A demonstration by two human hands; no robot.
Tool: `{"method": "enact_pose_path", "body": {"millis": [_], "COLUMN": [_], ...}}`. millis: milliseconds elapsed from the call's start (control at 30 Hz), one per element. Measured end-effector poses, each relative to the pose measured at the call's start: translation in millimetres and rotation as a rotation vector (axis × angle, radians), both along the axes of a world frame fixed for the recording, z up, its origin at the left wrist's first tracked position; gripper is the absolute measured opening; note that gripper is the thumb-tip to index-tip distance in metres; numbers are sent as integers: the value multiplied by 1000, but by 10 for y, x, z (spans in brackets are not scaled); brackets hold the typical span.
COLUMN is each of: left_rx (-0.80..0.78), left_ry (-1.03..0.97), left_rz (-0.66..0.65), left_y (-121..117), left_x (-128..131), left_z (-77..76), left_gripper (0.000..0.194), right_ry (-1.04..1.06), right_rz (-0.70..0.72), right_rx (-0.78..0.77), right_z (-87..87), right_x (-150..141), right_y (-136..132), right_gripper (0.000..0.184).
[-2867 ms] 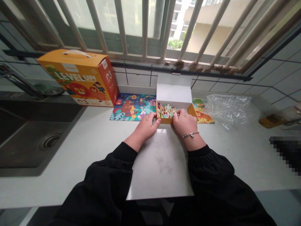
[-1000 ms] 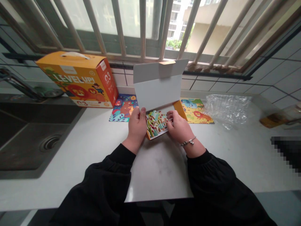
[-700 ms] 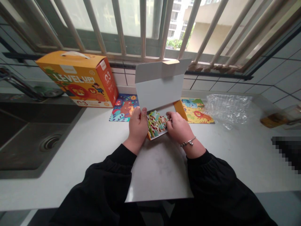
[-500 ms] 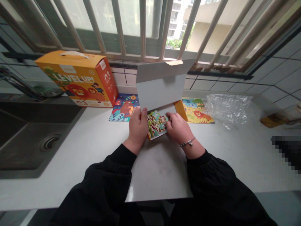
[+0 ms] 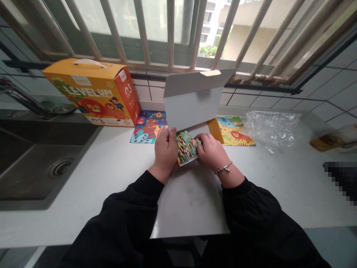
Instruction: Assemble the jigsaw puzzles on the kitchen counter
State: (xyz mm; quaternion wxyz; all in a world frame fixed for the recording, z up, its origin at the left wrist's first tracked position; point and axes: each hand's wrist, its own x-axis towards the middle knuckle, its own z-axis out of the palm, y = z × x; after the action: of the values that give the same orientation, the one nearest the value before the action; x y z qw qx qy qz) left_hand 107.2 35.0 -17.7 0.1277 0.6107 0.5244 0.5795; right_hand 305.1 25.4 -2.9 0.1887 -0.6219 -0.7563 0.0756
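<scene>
In front of me is a small box (image 5: pixel 192 111) with its white-lined lid raised and an orange side wall showing. Jigsaw puzzle pieces (image 5: pixel 186 148), many-coloured, lie heaped in its near left part. My left hand (image 5: pixel 165 150) grips the box's left side, thumb up along the edge. Over the right part of the heap, my right hand (image 5: pixel 209 149) has its fingers bent together around a puzzle piece, largely covered by the fingers. A bracelet (image 5: pixel 223 168) circles the right wrist.
An orange carton (image 5: pixel 93 96) with a handle stands at the back left, beside the sink (image 5: pixel 30 163). Behind the small box lie a blue picture sheet (image 5: pixel 145 128) and a yellow one (image 5: pixel 237 136). Crumpled clear plastic (image 5: pixel 272 128) rests to the right. Window bars (image 5: pixel 170 33) rise behind.
The view has shifted slightly. Some pieces near my right fingers sit differently; both hands stay at the box.
</scene>
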Motion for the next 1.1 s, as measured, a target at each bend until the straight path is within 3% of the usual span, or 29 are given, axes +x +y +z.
{"method": "enact_pose_path", "body": {"millis": [267,500,767,1100], "left_rx": [-2,6,5,4], "left_ry": [-8,-4,-11,4], "left_rz": [-1,-7,0,-9], "left_y": [-1,-15,-24,5], "left_x": [-3,5,14,-9], "left_z": [-7,4,6,-1], "left_gripper": [43,43,42,37], "right_ry": [82,137,158,241], "right_rz": [90,92,204,159], "right_rx": [26,18,35,20], "right_z": [-69,10,8,36], "right_x": [52,56,83,73], "right_y": [31,26,3,-11], "right_gripper": [39,34,35,34]}}
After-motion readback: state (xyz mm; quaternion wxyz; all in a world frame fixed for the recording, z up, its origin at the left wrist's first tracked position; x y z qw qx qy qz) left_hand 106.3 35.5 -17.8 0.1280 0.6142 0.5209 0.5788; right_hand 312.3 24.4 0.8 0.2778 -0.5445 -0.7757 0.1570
